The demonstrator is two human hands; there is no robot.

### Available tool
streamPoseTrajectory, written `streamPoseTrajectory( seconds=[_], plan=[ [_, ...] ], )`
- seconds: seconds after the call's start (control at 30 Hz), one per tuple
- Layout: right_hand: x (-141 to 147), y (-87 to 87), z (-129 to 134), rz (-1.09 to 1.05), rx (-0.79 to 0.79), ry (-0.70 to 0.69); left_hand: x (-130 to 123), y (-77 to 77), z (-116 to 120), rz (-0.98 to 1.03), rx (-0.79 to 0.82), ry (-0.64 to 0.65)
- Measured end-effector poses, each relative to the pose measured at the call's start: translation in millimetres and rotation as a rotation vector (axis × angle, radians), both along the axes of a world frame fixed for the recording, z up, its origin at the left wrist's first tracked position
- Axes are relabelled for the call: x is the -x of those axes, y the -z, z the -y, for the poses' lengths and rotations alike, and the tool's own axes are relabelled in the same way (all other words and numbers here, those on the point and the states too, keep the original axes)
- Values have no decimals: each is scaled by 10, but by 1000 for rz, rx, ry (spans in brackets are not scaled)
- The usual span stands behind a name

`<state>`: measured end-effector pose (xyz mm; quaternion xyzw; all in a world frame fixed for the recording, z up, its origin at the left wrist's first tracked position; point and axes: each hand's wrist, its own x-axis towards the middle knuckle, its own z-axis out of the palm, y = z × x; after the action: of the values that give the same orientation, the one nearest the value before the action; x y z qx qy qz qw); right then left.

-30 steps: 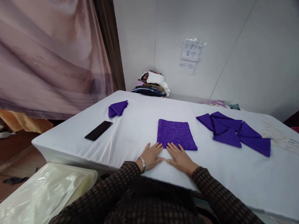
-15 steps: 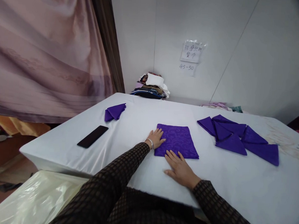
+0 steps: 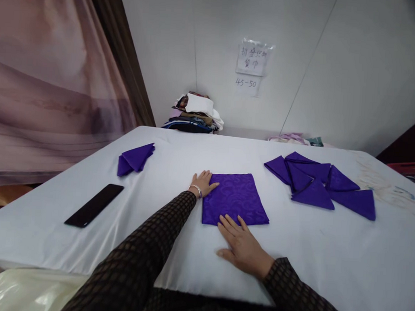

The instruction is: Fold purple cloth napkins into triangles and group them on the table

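A purple patterned cloth napkin (image 3: 236, 197), folded into a square, lies flat on the white-covered table in front of me. My left hand (image 3: 203, 183) rests at its left edge, fingers stretched out and thumb over the cloth. A silver bracelet (image 3: 195, 190) circles that wrist. At the near edge, my right hand (image 3: 242, 244) lies flat with its fingertips on the napkin and its thumb on the tablecloth. Neither hand grasps anything.
Several folded purple napkins (image 3: 314, 195) overlap to the right. Another folded napkin (image 3: 136, 159) and a black phone (image 3: 95, 205) lie left on the white tablecloth (image 3: 179, 154). A clothes pile (image 3: 196, 113) stands against the wall, below a paper sign (image 3: 252, 58).
My left hand has slid from on top of the napkin to its left edge. The right hand stays at the near edge. The whole view has shifted slightly.
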<state>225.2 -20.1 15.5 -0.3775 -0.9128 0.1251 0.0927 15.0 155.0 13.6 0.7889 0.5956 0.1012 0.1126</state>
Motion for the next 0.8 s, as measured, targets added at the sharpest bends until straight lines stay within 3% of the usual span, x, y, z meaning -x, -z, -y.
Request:
streamPoseTrajectory(
  seconds=[0.2,0.4,0.57,0.7,0.8],
  plan=[
    [2,1,-1,0,-39,-3,-28,36,-38,31,10,-19],
    [-3,-8,-14,2,-35,-8,-67,-124,-34,70,105,-78],
    [9,-32,-29,4,10,2,-143,-164,522,69,30,54],
    [27,-82,-20,0,1,23,-84,-1,969,-28,-103,205],
    [37,-127,-5,-22,-10,35,-38,102,1068,-105,-79,252]
  ],
)
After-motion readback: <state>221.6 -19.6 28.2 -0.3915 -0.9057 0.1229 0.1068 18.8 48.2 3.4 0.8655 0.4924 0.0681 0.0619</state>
